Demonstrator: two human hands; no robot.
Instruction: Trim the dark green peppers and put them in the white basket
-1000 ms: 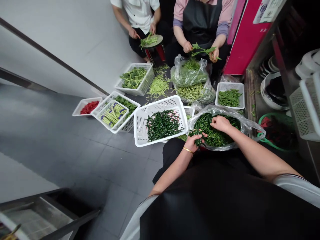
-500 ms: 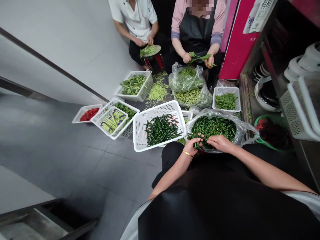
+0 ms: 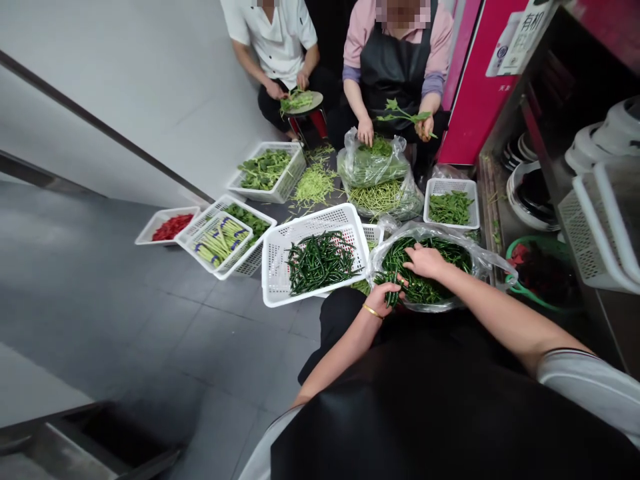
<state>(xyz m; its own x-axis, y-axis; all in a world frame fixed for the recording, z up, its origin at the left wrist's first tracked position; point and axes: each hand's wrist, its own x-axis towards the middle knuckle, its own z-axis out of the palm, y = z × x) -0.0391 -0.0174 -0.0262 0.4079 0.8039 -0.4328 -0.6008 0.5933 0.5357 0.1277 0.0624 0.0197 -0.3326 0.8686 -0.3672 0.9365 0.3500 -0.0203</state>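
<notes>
A clear plastic bag [image 3: 487, 261] full of green chili peppers [image 3: 440, 283] sits in front of me. My left hand [image 3: 384, 297], with a gold bracelet at the wrist, is closed around a small bunch of peppers at the bag's near left rim. My right hand [image 3: 424, 261] rests on the pile inside the bag, fingers curled into the peppers. Left of the bag stands a white plastic basket [image 3: 280, 260] holding more green peppers [image 3: 320, 261].
Further white baskets hold banded green stalks [image 3: 220, 241], leafy greens [image 3: 265, 169], red peppers [image 3: 171, 227] and picked leaves [image 3: 450, 207]. Two people sit opposite trimming greens over a bag [image 3: 377, 167]. A steel shelf with bowls [image 3: 535, 193] stands to the right; grey tiled floor lies to the left.
My right hand moved from the bag's near rim forward onto the pepper pile. My left hand stayed at the rim with its peppers. The person opposite lowered one hand into their bag.
</notes>
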